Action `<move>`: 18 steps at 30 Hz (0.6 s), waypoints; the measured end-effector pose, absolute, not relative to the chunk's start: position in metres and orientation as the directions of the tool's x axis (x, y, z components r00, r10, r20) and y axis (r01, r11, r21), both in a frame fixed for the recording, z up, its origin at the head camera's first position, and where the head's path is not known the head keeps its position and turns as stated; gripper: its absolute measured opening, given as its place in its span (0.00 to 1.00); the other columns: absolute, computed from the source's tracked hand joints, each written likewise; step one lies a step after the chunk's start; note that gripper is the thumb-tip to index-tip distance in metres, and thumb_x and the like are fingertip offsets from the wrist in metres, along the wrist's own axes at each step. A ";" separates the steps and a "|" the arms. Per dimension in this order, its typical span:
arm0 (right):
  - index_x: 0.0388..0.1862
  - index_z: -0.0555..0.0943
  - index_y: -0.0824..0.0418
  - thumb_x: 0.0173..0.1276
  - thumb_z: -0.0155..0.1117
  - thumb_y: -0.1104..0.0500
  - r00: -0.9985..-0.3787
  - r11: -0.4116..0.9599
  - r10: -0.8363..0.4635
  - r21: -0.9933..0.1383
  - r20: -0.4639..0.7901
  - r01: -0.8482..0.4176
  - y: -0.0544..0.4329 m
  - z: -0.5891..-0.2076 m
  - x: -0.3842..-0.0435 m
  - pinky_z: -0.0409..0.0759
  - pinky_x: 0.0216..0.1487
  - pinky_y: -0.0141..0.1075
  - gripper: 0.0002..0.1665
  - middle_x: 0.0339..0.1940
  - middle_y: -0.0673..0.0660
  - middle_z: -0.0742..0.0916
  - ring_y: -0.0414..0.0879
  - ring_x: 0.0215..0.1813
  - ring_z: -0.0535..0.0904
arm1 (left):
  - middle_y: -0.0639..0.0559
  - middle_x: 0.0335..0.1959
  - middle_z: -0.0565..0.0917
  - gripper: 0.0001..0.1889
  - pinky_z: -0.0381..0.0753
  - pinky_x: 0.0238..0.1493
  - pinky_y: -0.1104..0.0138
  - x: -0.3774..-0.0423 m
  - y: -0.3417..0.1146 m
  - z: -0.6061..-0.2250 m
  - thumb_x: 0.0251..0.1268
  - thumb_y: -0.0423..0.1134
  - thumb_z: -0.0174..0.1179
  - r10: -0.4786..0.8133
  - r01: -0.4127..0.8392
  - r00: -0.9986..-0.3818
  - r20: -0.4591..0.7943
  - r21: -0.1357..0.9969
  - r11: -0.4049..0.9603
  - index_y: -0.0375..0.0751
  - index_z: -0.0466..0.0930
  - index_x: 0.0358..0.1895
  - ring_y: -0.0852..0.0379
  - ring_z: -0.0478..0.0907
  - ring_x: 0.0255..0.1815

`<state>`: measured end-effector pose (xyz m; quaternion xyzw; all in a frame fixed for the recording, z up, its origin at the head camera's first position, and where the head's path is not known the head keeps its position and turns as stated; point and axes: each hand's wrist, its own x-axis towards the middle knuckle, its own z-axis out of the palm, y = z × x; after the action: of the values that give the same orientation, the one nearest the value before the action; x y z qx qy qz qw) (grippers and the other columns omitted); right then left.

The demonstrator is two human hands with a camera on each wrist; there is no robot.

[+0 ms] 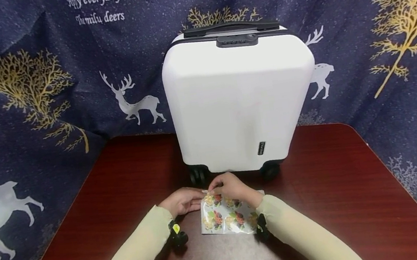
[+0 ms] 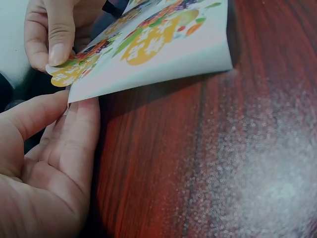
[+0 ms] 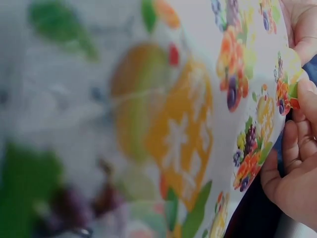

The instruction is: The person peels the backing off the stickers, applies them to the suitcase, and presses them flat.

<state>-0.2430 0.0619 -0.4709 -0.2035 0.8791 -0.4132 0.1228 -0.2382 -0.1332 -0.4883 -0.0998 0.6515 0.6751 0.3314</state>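
A glossy white sheet of fruit stickers (image 1: pixel 221 223) lies in front of the suitcase, its near-left edge raised off the table in the left wrist view. My left hand (image 1: pixel 186 200) pinches the sheet's far-left corner between thumb and fingers. Right beside it, my right hand (image 1: pixel 234 187) holds a fruit sticker (image 2: pixel 69 75) at that corner between thumb and finger. The sticker's rounded yellow end sticks out past the sheet's edge. Printed fruit clusters and orange shapes with white lettering fill the sheet (image 3: pixel 198 134) in the right wrist view.
A white suitcase (image 1: pixel 245 107) with black wheels stands upright just behind my hands. Under everything is a dark red wooden table (image 1: pixel 137 166). A navy cloth (image 1: pixel 133 47) printed with deer and golden trees hangs behind and at both sides.
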 end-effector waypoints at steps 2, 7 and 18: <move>0.38 0.90 0.61 0.68 0.70 0.61 -0.885 0.578 -0.465 -0.770 -0.038 -0.271 0.062 -0.471 -0.244 0.77 0.43 0.29 0.05 0.39 0.56 0.92 0.37 0.38 0.78 | 0.50 0.33 0.90 0.13 0.89 0.46 0.69 -0.238 -0.133 -0.489 0.74 0.26 0.54 0.309 -0.580 -0.760 -0.571 0.811 0.074 0.25 0.77 0.57 0.61 0.87 0.36; 0.38 0.90 0.61 0.68 0.71 0.61 -0.885 0.578 -0.464 -0.768 -0.031 -0.277 0.064 -0.471 -0.246 0.78 0.45 0.30 0.05 0.39 0.56 0.92 0.38 0.40 0.80 | 0.50 0.33 0.90 0.17 0.89 0.48 0.68 -0.237 -0.133 -0.489 0.75 0.27 0.53 0.299 -0.575 -0.765 -0.571 0.814 0.081 0.22 0.73 0.62 0.61 0.87 0.38; 0.39 0.90 0.63 0.69 0.69 0.62 -0.878 0.558 -0.477 -0.788 -0.049 -0.259 0.065 -0.469 -0.245 0.77 0.40 0.28 0.05 0.38 0.58 0.92 0.36 0.35 0.77 | 0.50 0.35 0.89 0.19 0.89 0.48 0.68 -0.238 -0.134 -0.489 0.76 0.27 0.52 0.316 -0.572 -0.759 -0.569 0.815 0.093 0.20 0.69 0.65 0.61 0.86 0.39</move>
<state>-0.2453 0.0651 -0.4694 -0.2107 0.8731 -0.4203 0.1294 -0.2378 -0.1342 -0.4889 -0.0971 0.6598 0.6665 0.3332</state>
